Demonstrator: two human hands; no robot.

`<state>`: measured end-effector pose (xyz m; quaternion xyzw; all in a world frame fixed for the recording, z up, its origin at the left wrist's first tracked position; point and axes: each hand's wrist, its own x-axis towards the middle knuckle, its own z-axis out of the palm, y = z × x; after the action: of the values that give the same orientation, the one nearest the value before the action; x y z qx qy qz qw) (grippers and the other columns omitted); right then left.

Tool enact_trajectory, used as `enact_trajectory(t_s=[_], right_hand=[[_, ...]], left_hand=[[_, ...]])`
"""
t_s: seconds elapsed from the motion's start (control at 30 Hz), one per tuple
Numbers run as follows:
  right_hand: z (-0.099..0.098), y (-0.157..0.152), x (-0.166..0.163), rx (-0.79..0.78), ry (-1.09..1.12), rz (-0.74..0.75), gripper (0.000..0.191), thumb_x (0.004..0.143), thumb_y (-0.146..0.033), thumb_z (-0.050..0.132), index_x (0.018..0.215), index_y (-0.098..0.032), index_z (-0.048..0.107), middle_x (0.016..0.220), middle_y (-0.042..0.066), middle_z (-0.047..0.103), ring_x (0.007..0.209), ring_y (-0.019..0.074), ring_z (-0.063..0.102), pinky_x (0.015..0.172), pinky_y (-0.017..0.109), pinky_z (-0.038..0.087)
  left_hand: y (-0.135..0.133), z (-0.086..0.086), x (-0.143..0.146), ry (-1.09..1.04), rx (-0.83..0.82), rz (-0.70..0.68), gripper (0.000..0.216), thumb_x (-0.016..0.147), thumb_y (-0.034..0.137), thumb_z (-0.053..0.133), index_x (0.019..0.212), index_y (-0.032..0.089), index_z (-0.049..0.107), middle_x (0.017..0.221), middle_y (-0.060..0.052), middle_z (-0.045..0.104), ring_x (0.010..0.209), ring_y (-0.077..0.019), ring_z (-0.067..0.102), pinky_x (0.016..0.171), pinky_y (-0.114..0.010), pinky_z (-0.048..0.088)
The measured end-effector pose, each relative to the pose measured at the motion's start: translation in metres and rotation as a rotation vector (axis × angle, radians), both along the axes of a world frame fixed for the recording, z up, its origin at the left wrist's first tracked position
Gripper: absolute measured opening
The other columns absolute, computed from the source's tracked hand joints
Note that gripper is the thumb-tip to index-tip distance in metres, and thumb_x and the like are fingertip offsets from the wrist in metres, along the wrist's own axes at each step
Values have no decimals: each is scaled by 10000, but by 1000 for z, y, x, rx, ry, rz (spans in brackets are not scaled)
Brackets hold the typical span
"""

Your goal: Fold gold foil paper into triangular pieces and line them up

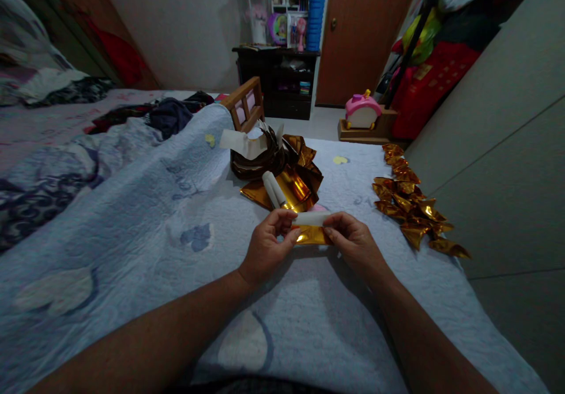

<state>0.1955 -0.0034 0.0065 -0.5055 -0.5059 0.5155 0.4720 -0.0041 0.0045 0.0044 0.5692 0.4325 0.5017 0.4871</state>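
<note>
Between my two hands is a small strip of gold foil paper (pixel 312 235) with a white band along its far side. My left hand (pixel 270 244) pinches its left end between thumb and fingers. At the right end, my right hand (pixel 355 241) grips it the same way. Just beyond my hands lies a pile of gold foil sheets (pixel 304 170), some curled with white backs showing. A white rolled piece (pixel 274 191) rests on the pile's near side. Off to the right, several folded gold foil pieces (pixel 404 199) lie in a cluster near the bed's edge.
A blue quilted bedspread (pixel 176 288) lies under everything. Dark clothes (pixel 170 114) are heaped to the left. Past the bed's far end stand a wooden headboard piece (pixel 245 102), a dark shelf (pixel 276 82) and a pink toy (pixel 362 111). A pale wall panel (pixel 507 146) rises on the right.
</note>
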Motion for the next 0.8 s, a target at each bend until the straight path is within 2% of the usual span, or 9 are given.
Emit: enact_trajectory(t_s=[0.4,0.57,0.8], right_hand=[[2,0,0,-8,5,-24,170,741,-335,721,843,-214,659,735,-4,631,686,159,571,619,278,433],[2,0,0,-5,7,-44,170,742,-336,722,835,-209,657,728,-6,625,683,160,570,621,276,427],[4,0,-1,8,-1,-52,169,741,-346,720,825,-212,657,741,2,638,690,166,582,633,282,448]], left_hand=[[1,-7,-4,74,9,-40,172,850,241,698,1017,197,689,907,-28,692,832,-161,647,778,-283,515],[2,-5,-4,62,-16,-43,169,854,257,706,1009,188,704,924,-39,710,856,-172,662,815,-298,532],[2,-4,-3,32,-17,-32,140,836,256,730,952,184,701,889,-23,700,835,-159,657,791,-277,532]])
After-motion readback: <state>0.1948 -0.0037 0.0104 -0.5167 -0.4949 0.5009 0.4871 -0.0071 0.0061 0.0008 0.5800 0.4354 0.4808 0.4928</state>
